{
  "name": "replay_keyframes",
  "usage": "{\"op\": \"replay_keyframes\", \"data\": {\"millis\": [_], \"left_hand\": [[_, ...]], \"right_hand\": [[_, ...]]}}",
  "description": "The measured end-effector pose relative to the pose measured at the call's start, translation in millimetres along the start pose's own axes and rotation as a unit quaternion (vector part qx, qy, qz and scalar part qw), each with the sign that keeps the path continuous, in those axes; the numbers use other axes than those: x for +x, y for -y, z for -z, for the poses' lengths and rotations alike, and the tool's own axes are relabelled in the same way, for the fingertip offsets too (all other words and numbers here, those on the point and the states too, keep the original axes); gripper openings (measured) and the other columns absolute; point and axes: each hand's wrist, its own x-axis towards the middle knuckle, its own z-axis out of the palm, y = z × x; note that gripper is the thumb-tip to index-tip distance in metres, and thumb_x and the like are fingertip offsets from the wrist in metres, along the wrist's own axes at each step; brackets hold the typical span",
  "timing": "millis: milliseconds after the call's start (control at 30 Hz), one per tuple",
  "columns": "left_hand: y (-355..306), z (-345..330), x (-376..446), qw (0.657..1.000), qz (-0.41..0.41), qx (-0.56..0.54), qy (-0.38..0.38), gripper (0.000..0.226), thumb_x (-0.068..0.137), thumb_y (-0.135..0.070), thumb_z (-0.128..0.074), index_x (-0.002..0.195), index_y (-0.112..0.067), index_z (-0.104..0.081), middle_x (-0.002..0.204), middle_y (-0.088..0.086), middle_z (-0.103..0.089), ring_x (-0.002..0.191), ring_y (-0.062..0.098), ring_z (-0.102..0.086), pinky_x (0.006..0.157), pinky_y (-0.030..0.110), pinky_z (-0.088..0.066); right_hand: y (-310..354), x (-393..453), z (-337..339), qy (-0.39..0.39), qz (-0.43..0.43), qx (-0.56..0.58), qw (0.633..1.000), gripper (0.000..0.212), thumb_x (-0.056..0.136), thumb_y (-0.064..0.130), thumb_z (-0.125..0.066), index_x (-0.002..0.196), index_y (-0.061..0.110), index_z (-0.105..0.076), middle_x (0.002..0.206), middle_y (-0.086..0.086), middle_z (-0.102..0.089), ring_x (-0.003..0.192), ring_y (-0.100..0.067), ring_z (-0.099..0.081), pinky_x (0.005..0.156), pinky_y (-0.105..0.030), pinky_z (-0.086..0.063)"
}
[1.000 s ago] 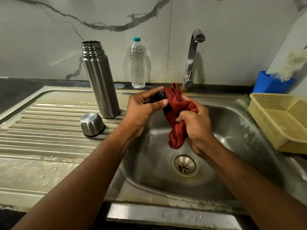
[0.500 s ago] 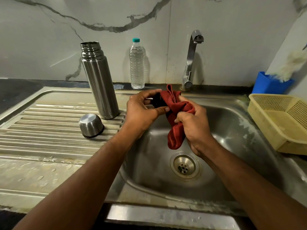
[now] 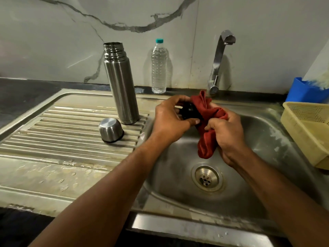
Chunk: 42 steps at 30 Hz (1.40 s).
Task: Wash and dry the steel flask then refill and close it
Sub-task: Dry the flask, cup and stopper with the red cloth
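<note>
The steel flask (image 3: 121,84) stands upright and uncapped on the ribbed drainboard (image 3: 53,136). Its steel cup lid (image 3: 110,129) lies upside down just in front of it. Over the sink basin, my left hand (image 3: 170,120) grips a small black stopper (image 3: 189,111). My right hand (image 3: 226,132) holds a red cloth (image 3: 206,139) pressed against that stopper, and the cloth's end hangs down toward the drain. A clear plastic water bottle (image 3: 159,66) with a teal cap stands at the back by the wall.
The tap (image 3: 218,61) rises behind the basin, with no water running. The sink drain (image 3: 206,178) lies below my hands. A yellow plastic basket (image 3: 309,132) sits on the right rim, a blue container (image 3: 306,91) behind it. Water drops lie on the near drainboard.
My hands have shifted slightly around the stopper, turning it so more of its black body shows against the cloth. The flask, cup lid and bottle have not moved.
</note>
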Motion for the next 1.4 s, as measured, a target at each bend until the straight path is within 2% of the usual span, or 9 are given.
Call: {"op": "replay_keyframes", "data": {"millis": [133,267,433,567,667,833,1033,1300,1400], "left_hand": [[6,13,6,0.999,0.023,-0.018,-0.02,0.062,0.062,-0.016,-0.101,0.111,-0.032,-0.066,0.111,-0.008,-0.073,0.099,0.012,-0.074,0.087,0.036,-0.065],[-2,2,-5,1.0,-0.005,-0.004,0.03,0.061,0.065,-0.014,-0.099,0.114,-0.026,-0.064,0.112,-0.006,-0.07,0.099,0.016,-0.073,0.084,0.039,-0.065],[5,15,2,0.999,0.022,0.005,-0.038,0.056,0.067,-0.013,-0.099,0.108,-0.028,-0.064,0.109,-0.007,-0.07,0.086,0.015,-0.076,0.08,0.038,-0.066],[-2,2,-9,1.0,-0.004,0.013,0.0,0.057,0.066,-0.014,-0.099,0.108,-0.026,-0.062,0.108,-0.011,-0.068,0.094,0.014,-0.074,0.081,0.033,-0.065],[4,3,-5,0.998,0.003,0.052,-0.034,0.054,0.066,-0.018,-0.099,0.105,-0.025,-0.063,0.1,-0.013,-0.069,0.091,0.006,-0.072,0.081,0.028,-0.064],[12,18,2,0.996,0.038,0.054,-0.054,0.057,0.058,-0.026,-0.104,0.101,-0.024,-0.068,0.094,-0.009,-0.072,0.083,0.004,-0.072,0.075,0.024,-0.063],[6,22,-4,0.995,0.03,0.083,-0.039,0.068,0.067,-0.028,-0.1,0.128,-0.024,-0.072,0.114,-0.008,-0.073,0.099,0.005,-0.07,0.09,0.027,-0.063],[-23,54,-21,0.991,0.028,0.097,-0.083,0.052,0.06,-0.022,-0.101,0.107,-0.027,-0.079,0.097,-0.015,-0.077,0.093,-0.004,-0.071,0.081,0.011,-0.056],[-20,77,-37,0.99,0.077,0.083,-0.082,0.049,0.058,-0.016,-0.101,0.099,-0.027,-0.077,0.093,-0.011,-0.08,0.087,-0.001,-0.076,0.085,0.022,-0.062]], "right_hand": [[7,0,-1,0.007,0.03,-0.032,0.999,0.061,0.078,-0.019,-0.052,0.11,0.028,-0.075,0.076,0.013,-0.074,0.072,0.001,-0.066,0.064,-0.011,-0.053],[4,-1,2,0.011,0.013,-0.048,0.999,0.062,0.082,-0.017,-0.051,0.122,0.027,-0.07,0.092,0.0,-0.07,0.074,-0.003,-0.063,0.057,-0.012,-0.052],[5,-2,2,0.045,0.05,-0.073,0.995,0.062,0.081,-0.018,-0.052,0.099,0.039,-0.07,0.082,-0.004,-0.069,0.065,0.001,-0.061,0.059,-0.012,-0.053],[-5,5,5,0.041,0.027,-0.052,0.997,0.054,0.077,-0.015,-0.052,0.094,0.029,-0.077,0.09,-0.014,-0.073,0.082,-0.017,-0.066,0.072,-0.027,-0.058],[-7,8,8,0.03,0.021,-0.058,0.998,0.054,0.078,-0.016,-0.053,0.112,0.019,-0.077,0.084,-0.012,-0.071,0.076,-0.017,-0.064,0.062,-0.021,-0.056],[-3,10,9,0.018,0.019,0.001,1.0,0.054,0.077,-0.017,-0.052,0.101,0.024,-0.078,0.093,-0.017,-0.076,0.082,-0.024,-0.068,0.073,-0.031,-0.061],[-4,21,21,-0.029,-0.082,0.182,0.979,0.038,0.076,-0.012,-0.051,0.113,-0.013,-0.062,0.099,-0.02,-0.071,0.085,-0.038,-0.066,0.069,-0.038,-0.059],[-3,15,24,-0.05,-0.105,0.157,0.981,0.022,0.08,-0.012,-0.052,0.081,0.008,-0.061,0.066,-0.009,-0.059,0.047,-0.021,-0.055,0.046,-0.028,-0.05],[1,10,22,-0.033,-0.093,0.13,0.987,0.03,0.082,-0.013,-0.053,0.083,0.014,-0.065,0.066,-0.002,-0.067,0.055,-0.017,-0.062,0.048,-0.024,-0.054]]}}
